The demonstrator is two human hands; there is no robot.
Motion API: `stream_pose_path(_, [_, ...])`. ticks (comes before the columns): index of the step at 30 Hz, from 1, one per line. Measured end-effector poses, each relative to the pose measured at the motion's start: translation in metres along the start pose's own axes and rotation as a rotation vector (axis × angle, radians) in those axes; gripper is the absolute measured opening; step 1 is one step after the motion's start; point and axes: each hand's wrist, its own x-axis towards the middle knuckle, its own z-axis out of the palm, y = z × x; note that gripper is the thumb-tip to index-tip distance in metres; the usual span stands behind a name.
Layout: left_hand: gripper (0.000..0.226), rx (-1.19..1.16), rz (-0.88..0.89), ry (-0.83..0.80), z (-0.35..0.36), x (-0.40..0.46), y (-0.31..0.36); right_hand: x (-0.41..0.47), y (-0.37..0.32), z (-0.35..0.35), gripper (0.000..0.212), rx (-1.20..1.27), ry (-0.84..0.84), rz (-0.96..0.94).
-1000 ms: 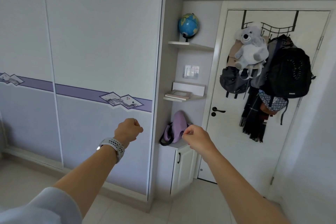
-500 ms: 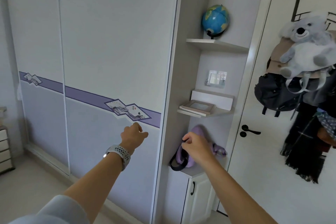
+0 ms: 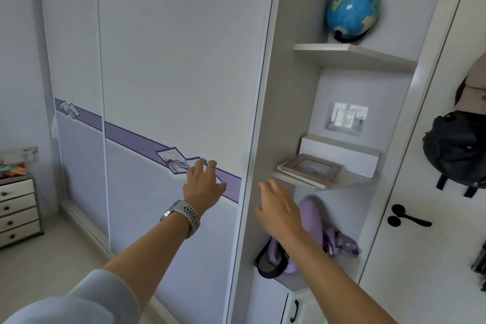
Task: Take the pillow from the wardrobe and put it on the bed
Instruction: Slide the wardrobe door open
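1. Pillow not visible; wardrobe (image 3: 171,60) doors were shut, so whether it was inside can't be told. No bed in frame.
2. Wardrobe: two white sliding doors, purple band (image 3: 136,139) running diagonally across both, with small picture-style decals on it.
3. Left hand (image 3: 202,187) was at the right-hand door near its right edge, over the purple band, fingers spread and empty. Contact with the door can't be confirmed. Ring on one finger, white perforated watch (image 3: 184,216) on the wrist.
4. Right hand (image 3: 278,210) was just right of the door's vertical frame edge, fingers loosely open, holding nothing, in front of the shelf niche.
5. Niche right of wardrobe: globe (image 3: 352,10) on the top shelf, picture frame (image 3: 310,168) lying flat on the middle shelf, purple bag (image 3: 313,223) on the low cabinet top.
6. Far right: white door with black lever handle (image 3: 405,218); black backpack (image 3: 457,150) hanging on it.
7. Far left: chest of drawers (image 3: 18,210) with clutter on top.
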Motion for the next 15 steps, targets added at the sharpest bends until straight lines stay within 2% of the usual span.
stream_pose_path(2, [0.071, 0.117, 0.081, 0.048, 0.01, 0.022, -0.002, 0.021, -0.002, 0.01, 0.045, -0.103, 0.071, -0.077])
stream_pose_path(5, [0.082, 0.273, 0.207, 0.065, 0.028, 0.065, -0.003, 0.061, -0.007, 0.025, 0.062, -0.179, 0.137, -0.086])
stream_pose_path(9, [0.085, 0.284, 0.349, 0.082, 0.05, 0.134, 0.002, 0.128, -0.017, 0.041, 0.079, -0.209, 0.221, -0.046])
stream_pose_path(15, [0.084, 0.13, 0.58, 0.168, 0.083, 0.203, -0.001, 0.216, -0.031, 0.057, 0.059, -0.266, 0.433, 0.016])
